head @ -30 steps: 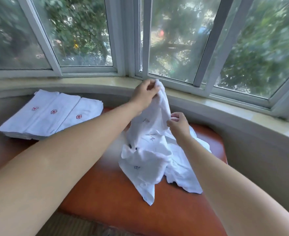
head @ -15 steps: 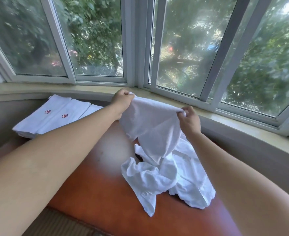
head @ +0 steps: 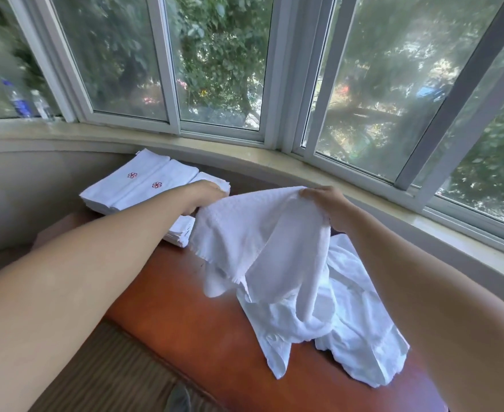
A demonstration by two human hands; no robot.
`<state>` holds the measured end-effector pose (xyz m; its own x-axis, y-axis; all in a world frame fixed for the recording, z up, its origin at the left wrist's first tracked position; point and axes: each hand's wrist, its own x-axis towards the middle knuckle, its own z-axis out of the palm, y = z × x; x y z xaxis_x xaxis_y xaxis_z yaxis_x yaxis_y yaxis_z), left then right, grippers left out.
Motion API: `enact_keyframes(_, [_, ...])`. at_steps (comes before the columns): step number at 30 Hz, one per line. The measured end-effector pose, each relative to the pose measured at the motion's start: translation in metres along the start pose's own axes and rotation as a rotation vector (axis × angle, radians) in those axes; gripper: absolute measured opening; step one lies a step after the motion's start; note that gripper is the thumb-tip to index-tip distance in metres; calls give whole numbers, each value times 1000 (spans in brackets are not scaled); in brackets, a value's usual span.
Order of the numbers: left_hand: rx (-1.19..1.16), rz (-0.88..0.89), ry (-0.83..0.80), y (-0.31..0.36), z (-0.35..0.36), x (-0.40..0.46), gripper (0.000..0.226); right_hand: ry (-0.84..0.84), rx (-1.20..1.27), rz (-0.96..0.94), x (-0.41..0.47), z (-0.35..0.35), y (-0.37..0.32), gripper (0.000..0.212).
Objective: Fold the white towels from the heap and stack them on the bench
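left hand (head: pixel 206 195) fingers: hidden behind towel (head: pixel 259 239) | bottles (head: pixel 28 104): blurred | bench (head: pixel 203 331): cut off below

White towel (head: pixel 262 242), red-flowered white stack (head: pixel 143 185), reddish-brown bench (head: pixel 203 337)

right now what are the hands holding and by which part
Both hold one white towel by its top edge: the left hand grips the left end, the right hand the right end. It hangs above the heap.
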<state>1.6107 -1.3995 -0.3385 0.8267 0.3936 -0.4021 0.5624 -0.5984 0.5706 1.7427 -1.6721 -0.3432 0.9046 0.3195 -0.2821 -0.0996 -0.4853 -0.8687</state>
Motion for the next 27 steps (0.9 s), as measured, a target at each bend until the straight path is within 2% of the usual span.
enact_keyframes(2, [151, -193, -212, -8, 2, -7, 23, -228, -99, 178, 0, 2, 0, 47])
enact_keyframes(4, [245, -339, -458, -19, 4, -11, 28, -569, -185, 357, -3, 6, 0, 61])
enact_keyframes(6, [136, -396, -623, -37, 1, -8, 21, -794, -220, 437, -2, 11, 1, 62])
enact_keyframes(7, [11, -374, -655, -47, -1, -6, 26, -828, -197, 443, 1, 14, 1, 59])
enact_keyframes(8, [-160, -361, -617, -58, -2, -3, 34, -805, -145, 436, 3, 19, 2, 55])
enact_keyframes(9, [-362, -368, -502, -67, -4, 0, 39, -723, -74, 421, 7, 25, 4, 50])
enact_keyframes(10, [-555, -374, -315, -74, -3, 5, 36, -592, 14, 401, 12, 33, 8, 43])
enact_keyframes(11, [-648, -341, -70, -85, 0, 13, 28, -433, 93, 368, 19, 42, 16, 33])
enact_keyframes(12, [-588, -307, 190, -95, 4, 19, 21, -265, 126, 330, 27, 51, 27, 21])
enact_keyframes(13, [-470, -303, 363, -105, 10, 22, 20, -142, 89, 303, 33, 58, 38, 11])
enact_keyframes(14, [-414, -311, 419, -114, 20, 24, 16, -94, 14, 299, 37, 66, 52, 11])
enact_keyframes(15, [-421, -343, 374, -122, 33, 25, 12, -114, -69, 321, 40, 74, 69, 14])
enact_keyframes(17, [-503, -448, 184, -140, 63, 23, 16, -164, -187, 397, 41, 89, 102, 24])
enact_keyframes(20, [-506, -518, -29, -163, 112, 18, 19, -153, -322, 433, 43, 109, 136, 29])
enact_keyframes(22, [-516, -555, -127, -174, 141, 16, 16, -192, -299, 440, 50, 118, 148, 26])
enact_keyframes(24, [-507, -583, -200, -180, 166, 19, 2, -172, -243, 421, 58, 121, 155, 19])
enact_keyframes(27, [-440, -589, -232, -188, 197, 31, 19, -57, -70, 402, 62, 122, 161, 37])
